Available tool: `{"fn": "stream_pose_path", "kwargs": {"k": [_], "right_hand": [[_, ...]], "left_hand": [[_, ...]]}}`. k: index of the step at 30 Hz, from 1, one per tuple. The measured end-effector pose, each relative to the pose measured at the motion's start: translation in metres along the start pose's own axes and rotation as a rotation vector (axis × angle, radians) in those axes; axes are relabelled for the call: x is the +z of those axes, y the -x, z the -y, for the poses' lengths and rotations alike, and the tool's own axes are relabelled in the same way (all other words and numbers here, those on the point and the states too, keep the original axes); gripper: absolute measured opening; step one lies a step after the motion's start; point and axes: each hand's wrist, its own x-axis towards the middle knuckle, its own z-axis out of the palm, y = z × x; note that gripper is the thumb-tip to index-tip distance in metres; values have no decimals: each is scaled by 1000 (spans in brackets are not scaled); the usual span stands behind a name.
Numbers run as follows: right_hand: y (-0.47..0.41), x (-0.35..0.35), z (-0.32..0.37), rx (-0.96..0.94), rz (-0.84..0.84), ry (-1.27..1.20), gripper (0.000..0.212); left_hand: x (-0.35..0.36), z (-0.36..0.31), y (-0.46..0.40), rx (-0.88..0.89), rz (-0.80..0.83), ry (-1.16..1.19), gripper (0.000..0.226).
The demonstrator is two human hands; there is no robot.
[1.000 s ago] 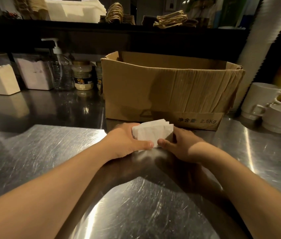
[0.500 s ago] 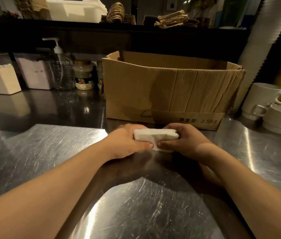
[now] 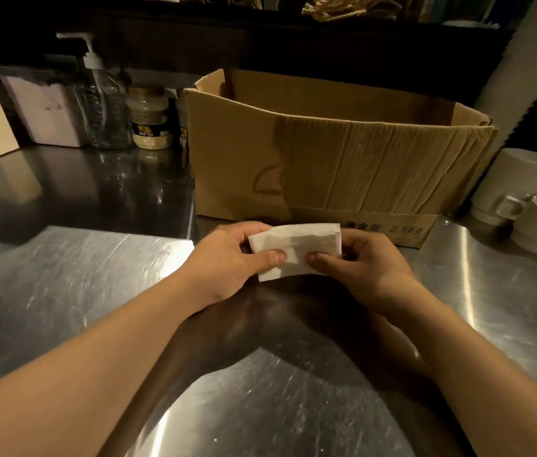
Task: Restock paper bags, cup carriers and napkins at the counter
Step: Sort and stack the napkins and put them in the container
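Since before, both hands — left hand (image 3: 227, 258), right hand (image 3: 364, 262) — raise the napkin stack (image 3: 297, 247), pinching it before the cardboard box (image 3: 326, 153); restocking seems unfinished.

Both forearms are bare to the frame edge, no sleeve visible; left hand (image 3: 227, 258) and right hand (image 3: 364, 263) have short, unpainted thumbnails.
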Motion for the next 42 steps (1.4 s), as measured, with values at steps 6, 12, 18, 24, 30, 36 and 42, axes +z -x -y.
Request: {"fn": "stream_pose_path", "kwargs": {"k": [6,12,18,24,30,36,42], "right_hand": [[-4,5,42,-42,-64,-217,20],[-28,-3,134,-125,15,-225,24],[-82,-21,238,-204,80,-195,23],[-160,-28,319,-233,93,-202,16],[-238,-18,375,-229,145,-110,13],[-321,-6,417,-215,177,23,13],[-413,-1,446,-250,108,116,16]], "left_hand": [[-26,-21,1,-108,49,110,14],[-88,-74,-5,-142,103,218,31],[-165,-140,-33,-129,-12,302,38],[-236,-184,-73,-134,-95,246,33],[-300,-196,-110,-179,-178,217,29],[-356,-193,-159,-234,-232,299,20],[-417,-203,-229,-299,-224,247,22]]}}
